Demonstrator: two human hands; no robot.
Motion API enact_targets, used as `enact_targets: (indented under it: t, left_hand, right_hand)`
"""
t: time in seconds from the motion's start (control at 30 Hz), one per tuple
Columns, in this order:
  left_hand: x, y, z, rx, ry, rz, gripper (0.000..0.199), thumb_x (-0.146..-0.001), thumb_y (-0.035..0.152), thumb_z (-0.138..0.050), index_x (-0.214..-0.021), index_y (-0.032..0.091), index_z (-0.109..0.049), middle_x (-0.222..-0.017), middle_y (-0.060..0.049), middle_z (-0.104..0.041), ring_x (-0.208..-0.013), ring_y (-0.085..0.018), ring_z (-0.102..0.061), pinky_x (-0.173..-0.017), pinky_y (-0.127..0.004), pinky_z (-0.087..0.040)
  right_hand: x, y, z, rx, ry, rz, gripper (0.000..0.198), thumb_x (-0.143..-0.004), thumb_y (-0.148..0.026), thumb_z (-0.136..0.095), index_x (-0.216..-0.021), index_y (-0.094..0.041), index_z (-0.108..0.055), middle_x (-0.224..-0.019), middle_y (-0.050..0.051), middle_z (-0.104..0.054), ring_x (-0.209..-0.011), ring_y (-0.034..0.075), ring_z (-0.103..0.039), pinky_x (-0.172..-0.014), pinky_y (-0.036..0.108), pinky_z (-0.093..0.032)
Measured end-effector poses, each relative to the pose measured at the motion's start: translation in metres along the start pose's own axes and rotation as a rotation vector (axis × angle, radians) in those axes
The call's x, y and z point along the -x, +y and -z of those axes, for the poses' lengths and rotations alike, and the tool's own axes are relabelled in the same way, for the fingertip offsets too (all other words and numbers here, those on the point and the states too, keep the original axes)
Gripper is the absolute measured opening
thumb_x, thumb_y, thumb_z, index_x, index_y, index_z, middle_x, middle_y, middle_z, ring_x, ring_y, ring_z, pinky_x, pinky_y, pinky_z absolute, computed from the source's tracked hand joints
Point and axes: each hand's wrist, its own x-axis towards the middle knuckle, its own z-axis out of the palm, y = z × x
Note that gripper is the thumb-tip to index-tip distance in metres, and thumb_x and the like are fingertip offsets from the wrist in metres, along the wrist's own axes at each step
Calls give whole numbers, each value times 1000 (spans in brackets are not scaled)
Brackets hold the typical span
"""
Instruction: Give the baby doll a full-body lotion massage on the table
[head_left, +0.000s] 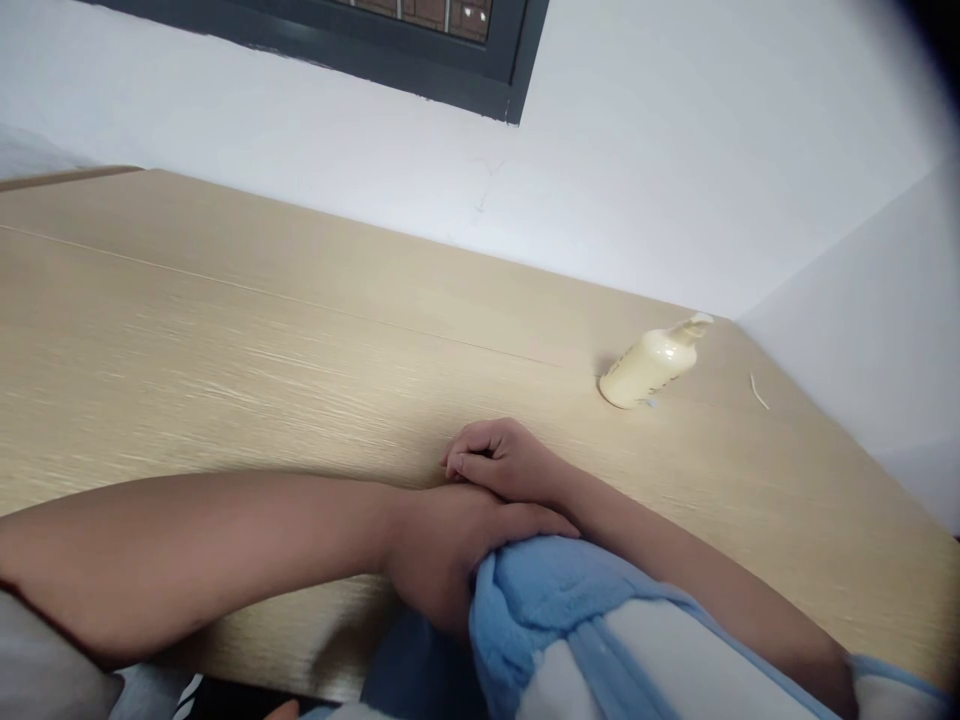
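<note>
My left hand (442, 540) reaches in from the left, its thumb lying along the edge of a soft blue and white cloth (547, 590). The other fingers of that hand are hidden under the cloth, which bunches against the palm. Just beyond it, my right hand (502, 458) rests on the wooden table (262, 370) with its fingers loosely curled in. Nothing shows inside that curl. My right forearm runs behind the cloth toward a sleeve at the lower right.
A cream pump bottle (649, 368) stands on the table to the right, beyond my hands. Farther right lies a thin pale strip (759, 391). White walls (675, 150) border the table at the back and right. A dark window frame (420, 60) is set above.
</note>
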Motion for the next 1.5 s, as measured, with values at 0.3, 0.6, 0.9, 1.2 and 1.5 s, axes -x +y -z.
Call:
enact_targets:
  t: [0.3, 0.6, 0.9, 1.2, 1.5]
  left_hand:
    - [0, -1, 0, 1, -7, -2, 111, -57, 45, -82, -151, 20, -30, -152, -10, -42, -136, -27, -44, -117, -33, -31]
    - [0, 1, 0, 12, -14, 14, 109, -58, 44, -81, -152, 22, -29, -153, -10, -42, -136, -29, -44, -116, -36, -31]
    - [1, 2, 0, -6, -16, 33, 109, -58, 44, -81, -152, 22, -29, -153, -9, -42, -135, -29, -46, -115, -37, -33]
    - [0, -1, -1, -15, 1, 1, 110, -58, 44, -81, -151, 18, -31, -152, -10, -43, -136, -27, -45, -117, -32, -31]
    - [0, 4, 1, -36, -7, 34, 103, -64, 44, -77, -152, 21, -29, -153, -9, -42, -136, -27, -45, -117, -34, -31]
  right_hand:
    - [0, -1, 0, -7, 4, -10, 18, -84, -19, -56, -77, -22, -72, -91, -1, -74, -88, 16, -67, -78, 28, -52]
    - [0, -3, 0, 14, 7, -13, 17, -85, -20, -56, -78, -23, -71, -90, -1, -74, -87, 16, -66, -79, 29, -52]
    - [0, -3, -1, -9, 9, 12, 18, -84, -19, -56, -77, -23, -72, -91, -1, -74, -87, 16, -67, -79, 29, -53]
    - [0, -3, 0, 14, 8, 1, 18, -85, -19, -55, -78, -22, -71, -89, -1, -74, -86, 16, -67, -78, 28, -52]
    - [-1, -1, -1, 28, 12, 1, 17, -84, -20, -55, -78, -21, -71, -89, -1, -74, -85, 14, -66, -76, 26, -51]
